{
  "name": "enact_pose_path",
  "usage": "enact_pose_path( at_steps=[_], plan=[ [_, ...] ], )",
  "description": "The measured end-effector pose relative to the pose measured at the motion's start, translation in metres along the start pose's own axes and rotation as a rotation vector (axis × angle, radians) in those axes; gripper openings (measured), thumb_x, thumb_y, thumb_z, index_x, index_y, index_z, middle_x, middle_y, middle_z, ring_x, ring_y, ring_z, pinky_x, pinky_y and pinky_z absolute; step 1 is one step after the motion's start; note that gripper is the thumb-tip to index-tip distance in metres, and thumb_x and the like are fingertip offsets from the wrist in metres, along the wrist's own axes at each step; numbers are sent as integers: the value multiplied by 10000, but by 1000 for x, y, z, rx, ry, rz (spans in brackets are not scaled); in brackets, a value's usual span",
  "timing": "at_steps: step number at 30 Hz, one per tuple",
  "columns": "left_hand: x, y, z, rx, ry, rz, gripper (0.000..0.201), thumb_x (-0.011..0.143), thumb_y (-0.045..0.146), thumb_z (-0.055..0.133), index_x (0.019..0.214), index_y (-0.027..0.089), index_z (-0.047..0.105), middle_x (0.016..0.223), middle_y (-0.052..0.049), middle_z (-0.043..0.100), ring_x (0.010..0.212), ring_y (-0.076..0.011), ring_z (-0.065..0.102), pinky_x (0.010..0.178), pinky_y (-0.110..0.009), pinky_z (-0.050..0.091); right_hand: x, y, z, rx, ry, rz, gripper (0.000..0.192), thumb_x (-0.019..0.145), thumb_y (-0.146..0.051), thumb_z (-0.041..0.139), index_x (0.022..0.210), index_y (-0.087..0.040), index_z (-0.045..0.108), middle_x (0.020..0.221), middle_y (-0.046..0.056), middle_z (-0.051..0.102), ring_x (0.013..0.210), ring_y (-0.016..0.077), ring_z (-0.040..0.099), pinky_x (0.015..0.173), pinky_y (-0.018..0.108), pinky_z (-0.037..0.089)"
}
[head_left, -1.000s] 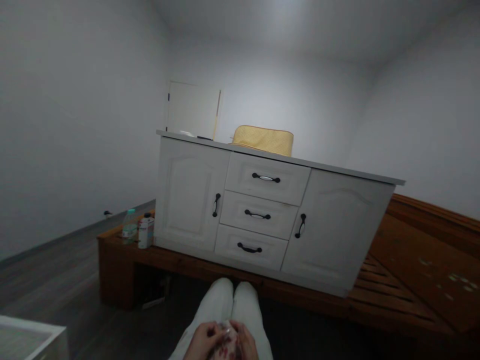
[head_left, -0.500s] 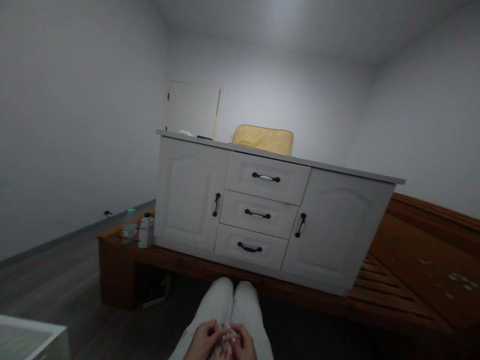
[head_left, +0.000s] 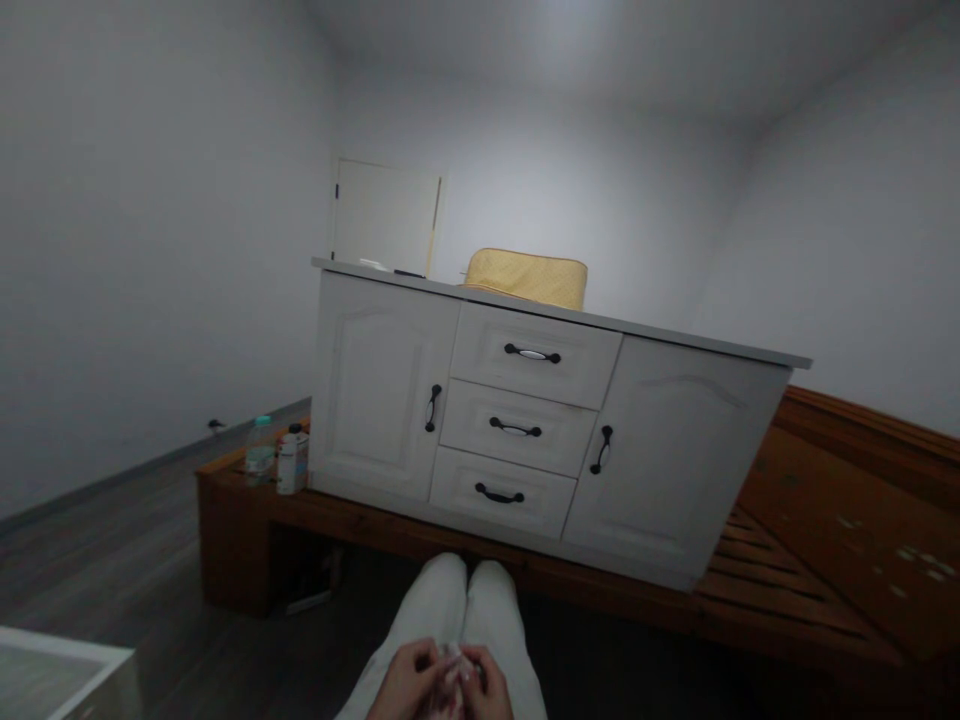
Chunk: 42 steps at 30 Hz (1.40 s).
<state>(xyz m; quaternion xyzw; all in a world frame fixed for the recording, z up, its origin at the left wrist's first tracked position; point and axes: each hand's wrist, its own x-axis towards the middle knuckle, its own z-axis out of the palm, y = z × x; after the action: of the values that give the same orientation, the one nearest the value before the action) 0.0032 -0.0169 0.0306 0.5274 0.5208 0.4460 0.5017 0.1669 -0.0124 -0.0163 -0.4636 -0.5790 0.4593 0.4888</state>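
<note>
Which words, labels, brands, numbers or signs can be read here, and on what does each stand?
No text is readable.
Teal-capped bottle: label too blurred.
Dark-capped white container: print too small and blurred.
Red-and-white item between left hand and right hand: markings too blurred.

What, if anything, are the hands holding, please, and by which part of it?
What looks like a small, red-marked packet, pinched near its far end by the left hand and right hand; blur hides its exact edges.
</note>
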Motion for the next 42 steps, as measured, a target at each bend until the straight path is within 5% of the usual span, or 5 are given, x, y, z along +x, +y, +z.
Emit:
enact_pose_path(
  at_steps=[9,18,28,35,42],
  plan=[
    [0,-6,-4,-166,-38,53,669,650,871,447,552,210,480,533,54,406,560,-127,380,563,-277,346,-7,-25,7,43,63,-4,558,667,-683,620,898,-184,718,874,105,749,858,281,674,847,427,541],
    [5,-20,6,369,-74,99,380,796,501,544,572,195,522,576,17,564,639,-166,530,623,-270,352,-11,-16,10,60,61,-43,622,664,-745,595,923,-193,713,908,98,743,886,270,671,852,408,539],
    [2,-14,4,267,-86,83,412,757,565,542,566,205,481,584,4,547,640,-183,535,642,-283,372,-7,-19,12,121,75,123,683,625,-814,572,875,-197,728,874,79,741,913,272,666,895,404,501],
    [0,-8,5,287,-53,83,435,729,604,533,547,217,455,575,4,524,633,-184,511,636,-292,355,-12,-28,17,329,268,320,771,573,-874,541,847,-185,751,894,107,755,913,290,681,906,429,522],
    [-3,-2,5,221,-46,60,476,683,658,567,530,221,458,554,18,534,621,-177,518,648,-287,379,-13,-24,16,245,162,206,696,640,-806,564,902,-181,722,878,86,747,870,267,684,847,405,530]
  ],
)
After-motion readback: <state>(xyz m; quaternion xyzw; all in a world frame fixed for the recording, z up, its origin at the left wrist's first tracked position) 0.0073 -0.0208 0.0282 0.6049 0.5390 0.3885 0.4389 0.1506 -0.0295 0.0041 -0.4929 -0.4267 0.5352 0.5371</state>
